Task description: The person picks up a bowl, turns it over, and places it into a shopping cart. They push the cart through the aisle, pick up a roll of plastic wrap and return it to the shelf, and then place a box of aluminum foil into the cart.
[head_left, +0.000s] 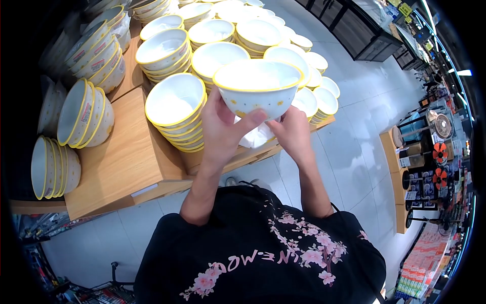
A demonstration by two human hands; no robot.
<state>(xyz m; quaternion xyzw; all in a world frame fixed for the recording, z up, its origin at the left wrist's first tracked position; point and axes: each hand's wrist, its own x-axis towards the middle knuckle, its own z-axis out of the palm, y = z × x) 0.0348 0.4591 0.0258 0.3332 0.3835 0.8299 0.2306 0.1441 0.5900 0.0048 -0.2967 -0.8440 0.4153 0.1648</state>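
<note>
White with a yellow rim, 1 bowl (263, 101) sits above the stacks (177, 109), its side gripped by the left hand (225, 124), perhaps for steadiness; the right hand (293, 133) pinches white wrapping (255, 136) beneath.

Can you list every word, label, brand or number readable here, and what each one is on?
Black shirt: "OW" and "N" as they appear here; I can't make out the full wording.
Held bowl: no text visible.
Reddish labels on stacked bowls at left: too small.
White tag on the table edge: unreadable.
Yellow signs, top right, and red-and-white boxes, lower right: too blurred.
</note>
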